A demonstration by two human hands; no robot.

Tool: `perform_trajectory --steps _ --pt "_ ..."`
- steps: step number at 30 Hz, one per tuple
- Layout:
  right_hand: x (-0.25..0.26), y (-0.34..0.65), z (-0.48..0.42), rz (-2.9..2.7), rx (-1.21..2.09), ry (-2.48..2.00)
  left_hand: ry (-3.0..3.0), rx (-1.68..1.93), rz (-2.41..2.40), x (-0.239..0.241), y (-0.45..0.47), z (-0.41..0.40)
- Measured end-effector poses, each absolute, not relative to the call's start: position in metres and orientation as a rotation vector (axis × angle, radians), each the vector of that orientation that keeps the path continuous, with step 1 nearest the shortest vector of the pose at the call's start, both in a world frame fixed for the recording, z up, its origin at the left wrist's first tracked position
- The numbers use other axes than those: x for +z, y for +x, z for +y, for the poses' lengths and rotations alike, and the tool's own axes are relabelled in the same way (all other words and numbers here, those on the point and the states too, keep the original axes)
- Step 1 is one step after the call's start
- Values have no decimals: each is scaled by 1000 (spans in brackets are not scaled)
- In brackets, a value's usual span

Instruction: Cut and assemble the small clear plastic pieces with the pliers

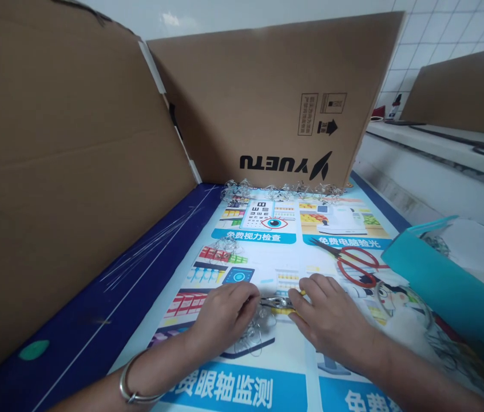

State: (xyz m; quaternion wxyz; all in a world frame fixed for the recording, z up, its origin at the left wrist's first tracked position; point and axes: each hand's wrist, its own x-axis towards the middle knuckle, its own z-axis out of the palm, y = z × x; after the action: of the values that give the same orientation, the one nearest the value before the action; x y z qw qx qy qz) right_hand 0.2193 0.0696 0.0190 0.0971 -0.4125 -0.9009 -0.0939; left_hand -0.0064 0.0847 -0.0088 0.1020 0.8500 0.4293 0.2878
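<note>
My right hand [328,309] is closed around the handles of a pair of pliers [277,302], whose metal jaws point left. A little yellow of the handles shows between the fingers. Just left of the jaws, my left hand [230,309] pinches a piece of thin bent wire [256,335]. Its loops hang below the fingertips over the printed sheet. The jaw tips reach the left fingertips; whether they grip the wire is too small to tell. A silver bangle [127,384] circles the left wrist.
Red-handled scissors [356,266] lie beyond my right hand, beside a teal box [448,286]. Wire tangles [285,191] line the back cardboard panel [268,103]; another wire tangle [225,249] sits mid-sheet. Straight wires [147,249] lie at left, by the left cardboard panel [62,171].
</note>
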Motion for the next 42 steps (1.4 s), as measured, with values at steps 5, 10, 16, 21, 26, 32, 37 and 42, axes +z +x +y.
perform_trajectory --steps 5,10,16,21,26,32,37,42 --pt "26 220 71 -2704 -291 -1170 2546 873 1239 -9 -6 83" --pt "32 222 77 -2754 -312 -1082 2623 960 1210 -12 -6 82" --pt "44 222 85 -2843 -359 -986 2681 977 1221 -17 -7 83" --pt "57 218 82 -2922 -548 -888 2719 973 1271 -16 -6 84" --pt "60 217 80 -2930 -610 -833 2737 1029 1251 -13 -3 82" --pt "56 216 79 -2911 -612 -843 2738 1039 1182 -11 -3 82" --pt "54 215 77 -2920 -617 -843 2728 995 1152 -11 -5 81" --pt "48 217 80 -2941 -557 -857 2713 988 1161 -9 -3 80"
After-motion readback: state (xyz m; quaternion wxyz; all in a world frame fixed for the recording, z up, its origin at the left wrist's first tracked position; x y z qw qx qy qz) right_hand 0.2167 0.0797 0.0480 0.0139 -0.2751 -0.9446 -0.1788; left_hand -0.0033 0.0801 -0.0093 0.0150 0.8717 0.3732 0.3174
